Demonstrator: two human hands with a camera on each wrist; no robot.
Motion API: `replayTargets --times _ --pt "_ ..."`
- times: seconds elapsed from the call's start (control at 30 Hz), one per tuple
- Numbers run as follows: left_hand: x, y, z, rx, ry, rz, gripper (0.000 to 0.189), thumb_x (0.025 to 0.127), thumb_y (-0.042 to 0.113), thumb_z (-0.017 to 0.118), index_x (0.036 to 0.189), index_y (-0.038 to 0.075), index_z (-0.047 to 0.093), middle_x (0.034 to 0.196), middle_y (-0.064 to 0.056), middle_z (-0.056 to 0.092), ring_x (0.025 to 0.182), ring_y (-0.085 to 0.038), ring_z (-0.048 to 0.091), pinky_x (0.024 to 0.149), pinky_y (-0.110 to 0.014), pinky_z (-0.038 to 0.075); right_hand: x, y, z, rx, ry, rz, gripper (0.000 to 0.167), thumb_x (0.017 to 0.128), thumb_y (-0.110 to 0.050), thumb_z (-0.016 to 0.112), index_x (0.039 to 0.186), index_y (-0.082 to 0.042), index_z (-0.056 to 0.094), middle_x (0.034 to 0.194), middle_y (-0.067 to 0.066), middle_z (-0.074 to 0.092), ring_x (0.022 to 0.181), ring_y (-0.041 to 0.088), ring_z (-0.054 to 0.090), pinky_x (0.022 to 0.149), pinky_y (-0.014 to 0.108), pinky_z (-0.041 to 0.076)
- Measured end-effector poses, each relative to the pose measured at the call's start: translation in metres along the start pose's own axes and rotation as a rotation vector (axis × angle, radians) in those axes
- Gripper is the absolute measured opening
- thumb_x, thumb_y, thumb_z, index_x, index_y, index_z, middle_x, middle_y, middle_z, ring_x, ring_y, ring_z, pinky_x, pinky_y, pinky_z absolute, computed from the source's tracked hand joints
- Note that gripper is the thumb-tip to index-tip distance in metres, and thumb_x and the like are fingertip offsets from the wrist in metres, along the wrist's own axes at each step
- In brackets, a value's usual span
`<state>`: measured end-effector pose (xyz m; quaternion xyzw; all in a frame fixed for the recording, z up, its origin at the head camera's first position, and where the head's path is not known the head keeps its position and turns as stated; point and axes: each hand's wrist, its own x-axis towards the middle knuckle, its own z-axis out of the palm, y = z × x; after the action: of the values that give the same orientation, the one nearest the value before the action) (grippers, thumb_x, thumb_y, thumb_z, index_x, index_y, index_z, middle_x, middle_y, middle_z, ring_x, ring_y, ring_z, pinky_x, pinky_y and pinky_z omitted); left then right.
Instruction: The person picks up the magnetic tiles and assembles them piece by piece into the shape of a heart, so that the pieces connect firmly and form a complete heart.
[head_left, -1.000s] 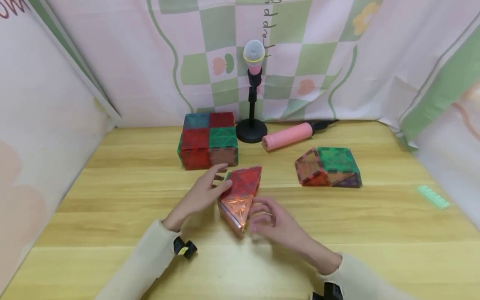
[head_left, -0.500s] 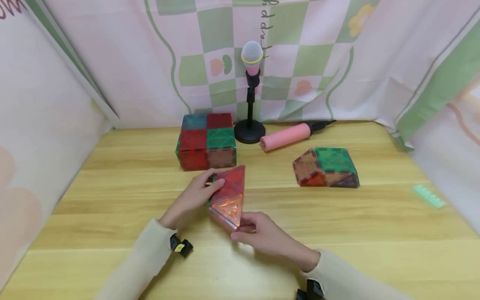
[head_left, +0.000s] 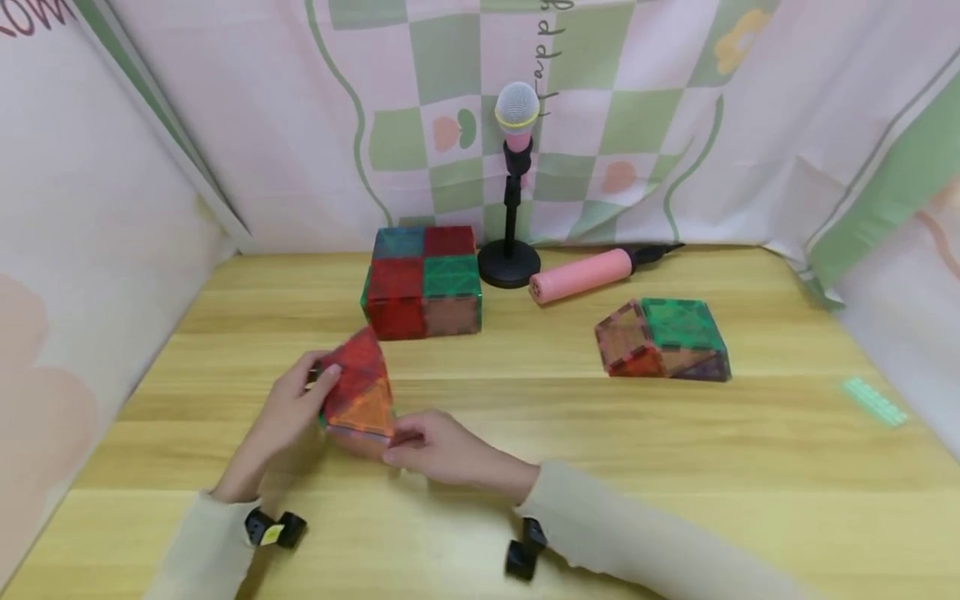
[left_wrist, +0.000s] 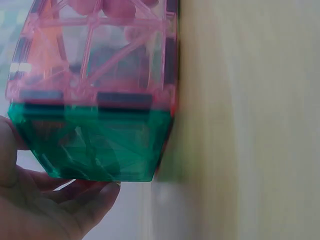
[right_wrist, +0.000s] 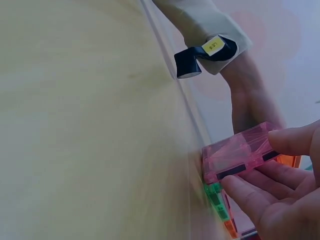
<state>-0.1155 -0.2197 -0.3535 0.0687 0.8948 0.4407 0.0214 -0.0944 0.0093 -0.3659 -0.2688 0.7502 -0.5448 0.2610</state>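
Observation:
A small block built of translucent magnetic tiles (head_left: 356, 385), red and orange on top, is between both hands at the left middle of the table. My left hand (head_left: 288, 408) grips its left side, thumb on the red top. In the left wrist view, a green tile (left_wrist: 95, 145) and a pink tile (left_wrist: 107, 55) form its sides. My right hand (head_left: 446, 450) pinches the near right corner. The right wrist view shows thumb and fingers around the pink tile (right_wrist: 232, 152). Whether the block touches the table cannot be told.
Behind the hands sits a larger red, green and blue tile box (head_left: 423, 283). A microphone on a black stand (head_left: 510, 262) and a pink cylinder with a black tip (head_left: 583, 275) are farther back. To the right lie another tile block (head_left: 678, 329) and a mint-green strip (head_left: 874, 402).
Both hands and the tile block have moved left, and the block has turned somewhat. My right fingers, loosely at the block's right edge a second ago, now pinch its near corner.

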Motion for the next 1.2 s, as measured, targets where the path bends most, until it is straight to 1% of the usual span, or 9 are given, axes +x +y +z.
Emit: replayTargets --times 0.17,0.33,0.57,0.7,0.8,0.9,1.0,1.1,1.2 --pt "0.005 -0.017 -0.027 0.051 0.059 -0.066 0.047 0.103 0.027 0.036 0.134 -0.007 0.042 0.126 -0.032 0.051 0.112 -0.041 0.052 0.087 -0.041 0.045 0.039 -0.006 0.019 -0.04 0.035 -0.008 0.017 0.092 -0.012 0.061 0.102 0.0 0.068 0.099 0.012 0.07 0.088 0.008 0.064 0.076 0.014 0.048" --pt "0.016 -0.032 -0.049 0.015 0.089 -0.151 0.051 0.104 0.028 0.028 0.137 -0.01 0.036 0.13 -0.033 0.044 0.114 -0.037 0.045 0.091 -0.038 0.037 0.074 -0.012 0.034 -0.137 0.047 -0.05 0.018 0.093 -0.016 0.06 0.106 -0.004 0.068 0.103 0.006 0.07 0.089 0.001 0.061 0.076 0.011 0.046" --pt "0.032 -0.053 -0.068 -0.08 0.132 -0.192 0.056 0.104 0.031 0.026 0.14 -0.011 0.032 0.139 -0.029 0.038 0.107 -0.005 0.04 0.09 -0.021 0.032 0.105 -0.017 0.046 -0.156 0.083 -0.042 0.02 0.096 -0.02 0.057 0.108 -0.007 0.066 0.106 0.004 0.07 0.094 0.001 0.061 0.078 0.011 0.045" --pt "0.036 -0.054 -0.069 -0.077 0.137 -0.183 0.054 0.104 0.029 0.027 0.14 -0.011 0.031 0.14 -0.031 0.036 0.116 -0.021 0.042 0.097 -0.03 0.034 0.106 -0.016 0.042 -0.141 0.08 -0.016 0.023 0.096 -0.02 0.057 0.113 -0.007 0.066 0.109 0.003 0.069 0.097 0.002 0.062 0.08 0.011 0.046" --pt "0.036 -0.046 -0.07 -0.028 0.167 -0.167 0.051 0.103 0.023 0.028 0.14 -0.011 0.031 0.142 -0.033 0.035 0.127 -0.042 0.038 0.103 -0.048 0.035 0.098 -0.017 0.033 -0.125 0.083 -0.019 0.027 0.095 -0.017 0.058 0.118 -0.006 0.064 0.113 0.005 0.068 0.1 0.005 0.062 0.082 0.012 0.046" --pt "0.036 -0.031 -0.068 0.076 0.248 -0.166 0.048 0.101 0.017 0.031 0.14 -0.011 0.033 0.141 -0.035 0.035 0.128 -0.051 0.036 0.104 -0.06 0.029 0.087 -0.019 0.015 -0.121 0.119 -0.037 0.028 0.094 -0.013 0.057 0.119 -0.004 0.062 0.116 0.009 0.066 0.103 0.013 0.062 0.084 0.015 0.047" --pt "0.034 -0.01 -0.059 0.187 0.372 -0.148 0.046 0.096 0.012 0.036 0.137 -0.01 0.037 0.138 -0.035 0.038 0.126 -0.052 0.035 0.104 -0.063 0.021 0.075 -0.021 -0.009 -0.148 0.203 -0.094 0.028 0.093 -0.008 0.057 0.119 0.001 0.06 0.118 0.014 0.064 0.107 0.022 0.061 0.089 0.023 0.049" --pt "0.032 0.014 -0.043 0.248 0.493 -0.051 0.043 0.091 0.006 0.044 0.13 -0.01 0.044 0.132 -0.034 0.044 0.123 -0.05 0.037 0.101 -0.063 0.019 0.062 -0.02 -0.037 -0.212 0.33 -0.166 0.028 0.092 -0.006 0.058 0.119 0.002 0.057 0.119 0.017 0.061 0.11 0.027 0.058 0.094 0.034 0.049" --pt "0.035 0.035 -0.025 0.198 0.525 0.086 0.04 0.088 0.001 0.048 0.126 -0.012 0.047 0.124 -0.033 0.048 0.116 -0.046 0.042 0.1 -0.058 0.026 0.054 -0.016 -0.064 -0.298 0.48 -0.221 0.03 0.091 -0.005 0.059 0.119 0.002 0.056 0.119 0.018 0.058 0.11 0.029 0.056 0.094 0.041 0.048"
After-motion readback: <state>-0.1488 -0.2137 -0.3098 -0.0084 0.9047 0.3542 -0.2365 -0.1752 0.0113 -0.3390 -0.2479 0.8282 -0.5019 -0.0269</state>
